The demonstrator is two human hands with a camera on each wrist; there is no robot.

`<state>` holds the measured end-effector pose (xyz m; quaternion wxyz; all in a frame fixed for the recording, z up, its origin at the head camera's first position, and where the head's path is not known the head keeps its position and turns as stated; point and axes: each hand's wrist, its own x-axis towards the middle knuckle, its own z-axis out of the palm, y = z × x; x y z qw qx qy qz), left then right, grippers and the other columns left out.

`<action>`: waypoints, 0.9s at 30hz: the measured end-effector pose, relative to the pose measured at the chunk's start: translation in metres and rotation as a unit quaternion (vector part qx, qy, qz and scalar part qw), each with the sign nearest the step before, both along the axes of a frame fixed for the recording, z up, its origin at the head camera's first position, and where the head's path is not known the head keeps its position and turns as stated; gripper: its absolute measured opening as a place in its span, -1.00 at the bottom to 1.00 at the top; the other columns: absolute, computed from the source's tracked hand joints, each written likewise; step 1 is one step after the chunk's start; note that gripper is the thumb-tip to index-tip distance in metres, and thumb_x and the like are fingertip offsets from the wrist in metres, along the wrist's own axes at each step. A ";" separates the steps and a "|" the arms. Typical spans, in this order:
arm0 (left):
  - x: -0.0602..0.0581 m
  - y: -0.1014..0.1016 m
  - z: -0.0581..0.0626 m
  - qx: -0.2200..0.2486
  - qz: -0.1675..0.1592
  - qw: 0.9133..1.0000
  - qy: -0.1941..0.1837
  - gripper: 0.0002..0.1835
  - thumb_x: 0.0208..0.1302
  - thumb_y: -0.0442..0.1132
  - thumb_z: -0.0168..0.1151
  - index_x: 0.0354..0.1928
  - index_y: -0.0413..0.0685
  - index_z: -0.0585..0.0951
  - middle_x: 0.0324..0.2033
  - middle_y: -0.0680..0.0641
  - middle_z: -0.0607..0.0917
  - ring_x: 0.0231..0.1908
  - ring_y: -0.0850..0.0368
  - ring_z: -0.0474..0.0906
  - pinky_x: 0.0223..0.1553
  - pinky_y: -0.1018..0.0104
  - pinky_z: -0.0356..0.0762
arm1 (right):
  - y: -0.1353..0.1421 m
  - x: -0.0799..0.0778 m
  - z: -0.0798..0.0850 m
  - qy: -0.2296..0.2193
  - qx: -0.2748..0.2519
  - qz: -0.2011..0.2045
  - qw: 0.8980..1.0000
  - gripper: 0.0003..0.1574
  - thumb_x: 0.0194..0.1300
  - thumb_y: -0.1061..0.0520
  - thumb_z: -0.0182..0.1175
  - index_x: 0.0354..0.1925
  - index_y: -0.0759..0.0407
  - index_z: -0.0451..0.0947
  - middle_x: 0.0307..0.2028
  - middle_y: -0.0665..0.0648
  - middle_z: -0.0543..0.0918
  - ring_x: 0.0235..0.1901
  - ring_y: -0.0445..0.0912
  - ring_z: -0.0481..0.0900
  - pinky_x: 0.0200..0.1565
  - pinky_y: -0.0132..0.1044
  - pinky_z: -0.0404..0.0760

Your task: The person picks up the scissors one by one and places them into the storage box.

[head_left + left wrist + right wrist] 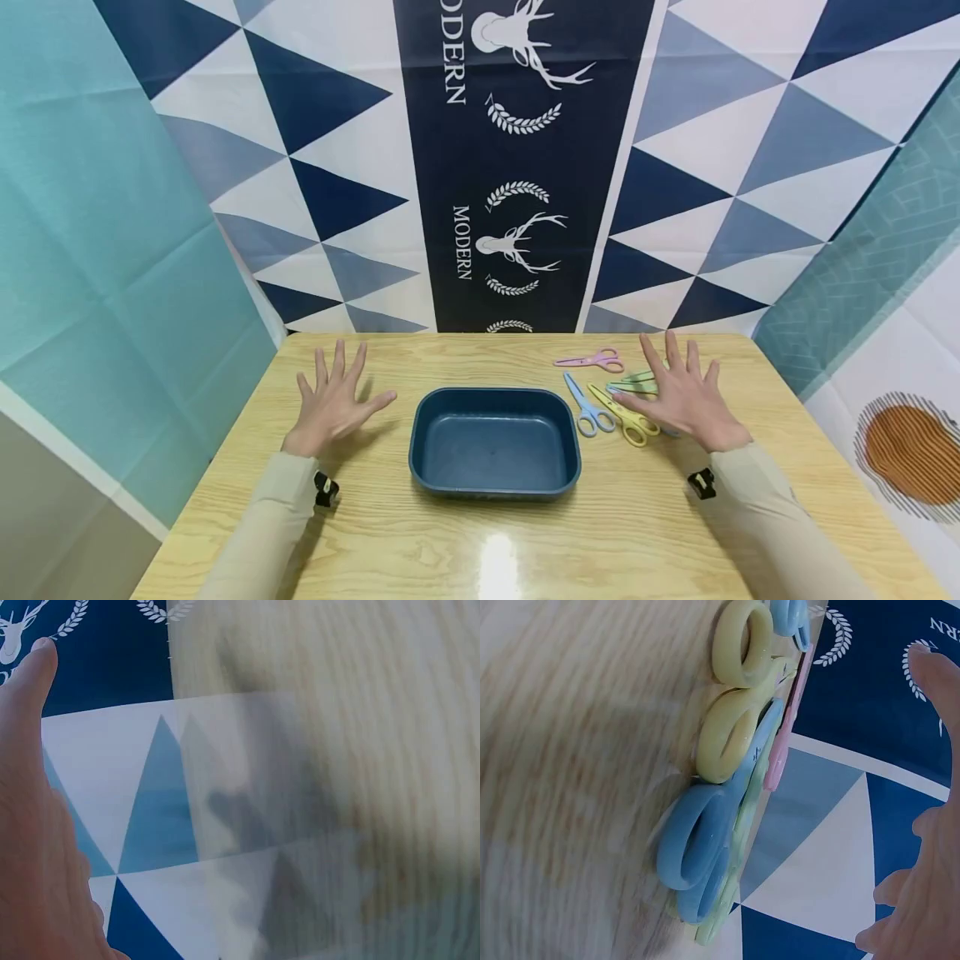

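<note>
Yellow scissors: flat on the wood-grain table, between the navy tray and the right hand; we see both ring handles at the near end.
First blue scissors: just beside the tray's right wall, blades directed away from us.
Second blue scissors: between the yellow and green pairs in the right wrist view; largely hidden by the right hand in the head view.
Green scissors: behind the yellow pair, partly covered by the right hand.
Pink scissors: nearest the table's back edge, lying crosswise, rings to our right.
Navy tray: rectangular, round-cornered, midway between the hands.
Right hand: raised above the scissors, fingers straight and spread, thumb extended toward the tray.
Left hand: raised left of the tray, fingers likewise straight and spread, thumb directed at the tray.
Sleeves: pale, reaching both wrists, each with a small black device.
Backdrop: triangle-patterned cloth; on its dark central panel we read "MODERN" beside antlered heads.
</note>
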<state>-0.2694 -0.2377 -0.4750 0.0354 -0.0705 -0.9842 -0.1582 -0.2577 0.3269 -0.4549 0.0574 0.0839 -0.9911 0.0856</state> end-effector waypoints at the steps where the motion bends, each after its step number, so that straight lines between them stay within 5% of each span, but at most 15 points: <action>1: 0.000 0.000 0.001 0.001 0.000 1.000 0.000 0.16 0.22 0.66 -0.06 0.65 0.32 -0.27 0.62 -0.12 -0.44 0.56 -0.35 -0.65 0.31 -0.66 -0.53 | 0.000 0.000 0.000 -0.001 -0.001 0.000 1.000 0.45 0.23 -0.68 0.06 0.66 -0.02 -0.35 0.60 0.45 -0.40 0.50 0.61 -0.40 0.22 0.73 -0.30; 18: 0.001 0.007 0.011 0.034 0.002 0.999 -0.004 0.12 0.24 0.64 -0.07 0.65 0.36 -0.26 0.63 -0.12 -0.38 0.57 -0.40 -0.57 0.33 -0.67 -0.29 | -0.002 0.003 0.002 0.000 -0.023 -0.003 1.000 0.41 0.26 -0.66 0.06 0.67 -0.04 -0.35 0.60 0.44 -0.41 0.50 0.62 -0.35 0.23 0.72 -0.23; 27: 0.005 0.012 0.009 0.056 -0.004 0.998 -0.009 0.08 0.29 0.62 -0.10 0.66 0.31 -0.18 0.61 -0.28 0.00 0.55 -0.55 -0.19 0.32 -0.63 -0.02 | -0.006 0.002 0.003 -0.003 -0.047 -0.020 0.999 0.46 0.22 -0.67 0.09 0.66 -0.06 -0.40 0.60 0.44 -0.41 0.49 0.63 -0.40 0.23 0.72 -0.23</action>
